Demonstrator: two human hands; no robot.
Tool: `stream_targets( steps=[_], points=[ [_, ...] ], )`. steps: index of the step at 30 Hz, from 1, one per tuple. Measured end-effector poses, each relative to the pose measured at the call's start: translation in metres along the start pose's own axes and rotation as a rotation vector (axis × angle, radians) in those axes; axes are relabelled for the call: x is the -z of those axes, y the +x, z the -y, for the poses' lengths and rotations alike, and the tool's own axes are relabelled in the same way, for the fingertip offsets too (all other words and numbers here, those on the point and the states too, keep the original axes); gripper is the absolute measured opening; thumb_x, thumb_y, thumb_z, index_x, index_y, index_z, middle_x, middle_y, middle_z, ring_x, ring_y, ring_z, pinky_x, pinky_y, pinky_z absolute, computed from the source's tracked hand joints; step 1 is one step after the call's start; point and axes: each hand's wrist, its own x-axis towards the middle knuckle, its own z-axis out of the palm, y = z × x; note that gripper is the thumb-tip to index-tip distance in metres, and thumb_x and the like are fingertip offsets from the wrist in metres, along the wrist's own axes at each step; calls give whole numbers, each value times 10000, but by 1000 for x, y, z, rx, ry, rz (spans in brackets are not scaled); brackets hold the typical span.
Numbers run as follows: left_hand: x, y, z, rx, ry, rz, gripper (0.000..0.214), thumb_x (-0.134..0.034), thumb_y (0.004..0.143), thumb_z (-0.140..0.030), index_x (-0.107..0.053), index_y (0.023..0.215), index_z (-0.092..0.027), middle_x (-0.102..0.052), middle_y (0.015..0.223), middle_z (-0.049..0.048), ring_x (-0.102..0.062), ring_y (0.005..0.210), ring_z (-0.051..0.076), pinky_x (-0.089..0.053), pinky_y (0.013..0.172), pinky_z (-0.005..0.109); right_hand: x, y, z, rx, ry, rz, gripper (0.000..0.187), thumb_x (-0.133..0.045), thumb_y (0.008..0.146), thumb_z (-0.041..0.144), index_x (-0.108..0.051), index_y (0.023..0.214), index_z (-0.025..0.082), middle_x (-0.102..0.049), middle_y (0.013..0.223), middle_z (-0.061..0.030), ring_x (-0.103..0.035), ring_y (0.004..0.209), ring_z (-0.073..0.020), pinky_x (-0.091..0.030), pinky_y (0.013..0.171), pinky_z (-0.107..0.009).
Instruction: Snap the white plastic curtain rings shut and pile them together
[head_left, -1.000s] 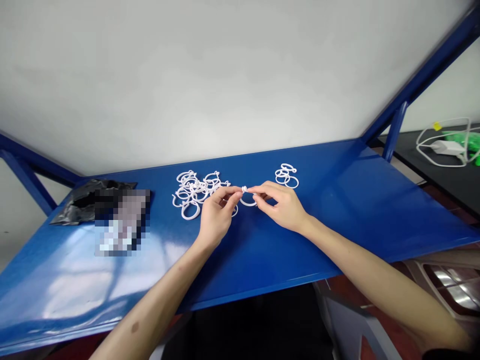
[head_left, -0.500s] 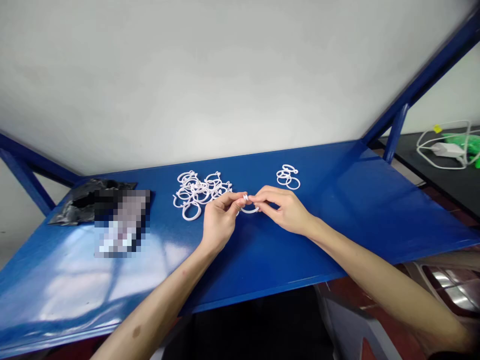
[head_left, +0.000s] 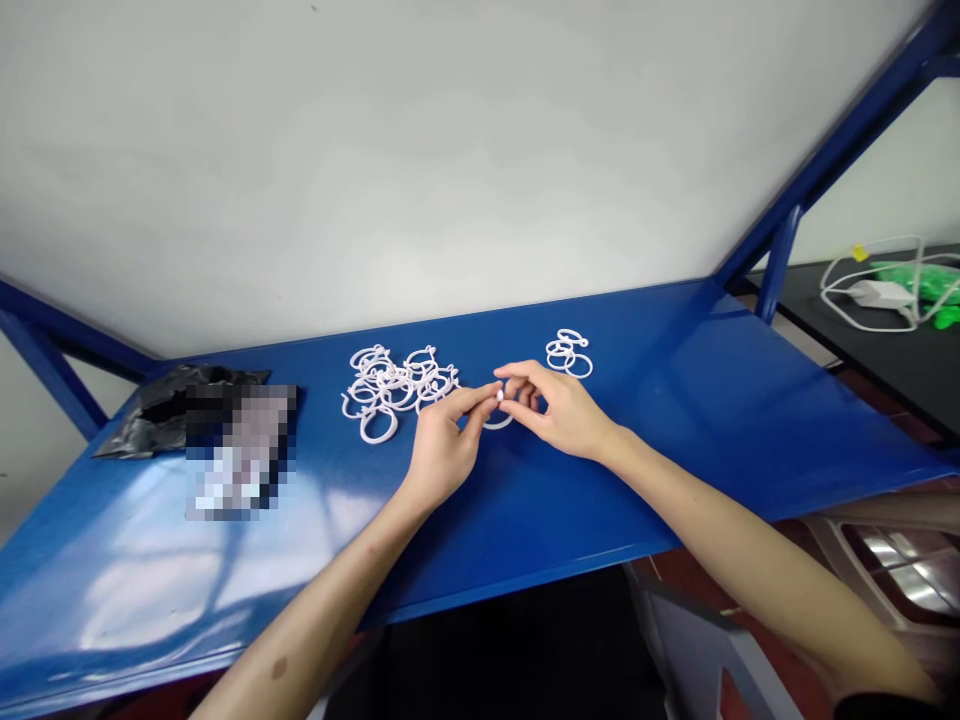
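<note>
White plastic ring: slim, smooth and round in section, with a small rounded white knob at its top; its lower curve shows beneath the fingertips, just above the table.
Left hand: thumb and forefinger pinched together on the ring at the knob.
Right hand: thumb and forefinger parted in a C shape, thumb tip at the knob, the other fingers curled behind.
Heap of white plastic rings: just beyond the left hand, thin loops overlapping, several with little eyelets or knobs.
Small cluster of white plastic rings: a few thin loops overlapping beyond the right hand.
Glossy blue tabletop: flat, smooth, streaked with pale reflections at left.
Black plastic bag: crumpled, shiny, lying at far left; its contents cannot be made out.
Pixelated object: overlapping the bag, details hidden.
Black side surface: at far right, bearing a white charger with looped cable, beside crinkled green plastic.
</note>
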Motion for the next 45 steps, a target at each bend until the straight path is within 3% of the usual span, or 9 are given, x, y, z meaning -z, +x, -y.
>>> stream_targets(
  steps=[3,5,9,14,19,23,36,41,45],
  points=[
    [2,1,2,31,23,4,362,-602,948,-364,-704,1262,-215,-795,1012,65,-723,827,203,-550,774,328,5,4,-9,48,-96,14,226,-565,991,240,-678,1187,253,-693,925,-18,-635,713,-133,-553,686,-287],
    [6,3,4,30,62,-13,375,-582,961,-364,-668,1289,-206,-793,1032,73,-719,830,193,-532,709,298,15,7,-19,-4,-179,-89,184,-566,975,237,-716,1082,234,-710,932,-34,-657,753,-152,-558,723,-308],
    [16,9,6,-7,161,-62,286,-554,966,-327,-674,1193,-201,-792,994,71,-715,807,181,-488,625,269,54,12,-49,-325,-360,-385,166,-600,910,209,-724,1019,193,-743,943,-66,-677,777,-184,-558,760,-332],
    [18,10,6,-48,230,-35,231,-546,968,-304,-680,1130,-208,-790,942,46,-709,800,171,-505,659,274,91,8,-78,-629,-543,-353,186,-636,849,162,-739,1002,176,-739,884,-66,-674,789,-206,-533,817,-360],
    [16,7,9,-143,276,9,195,-551,969,-263,-682,1109,-222,-782,916,13,-681,761,145,-524,716,272,85,5,-94,-519,-554,-236,348,-508,936,135,-746,1180,206,-685,983,-82,-658,819,-189,-521,885,-352],
    [13,5,11,-168,286,52,187,-554,974,-252,-683,1107,-227,-774,913,6,-675,754,139,-528,721,265,77,6,-106,-495,-562,-170,384,-443,963,109,-756,1174,178,-669,1069,-129,-667,899,-207,-515,946,-366],
    [9,1,14,-182,312,157,187,-534,975,-239,-691,1076,-224,-757,924,20,-704,815,151,-540,735,277,76,12,-111,-445,-527,-177,392,-403,905,36,-761,974,180,-739,1055,-88,-688,973,-213,-516,920,-349],
    [13,3,14,-208,341,132,180,-538,983,-248,-694,1070,-230,-753,913,15,-686,807,153,-537,710,274,81,12,-104,-474,-603,-219,405,-407,940,80,-766,1111,160,-760,1144,-112,-700,1052,-243,-504,996,-389],
    [21,10,16,-293,465,49,173,-530,996,-251,-693,1043,-219,-757,958,36,-668,892,192,-546,821,333,89,10,-96,-580,-622,-255,348,-505,956,173,-774,1176,170,-779,1164,-100,-716,1090,-267,-512,1010,-390]
  ],
)
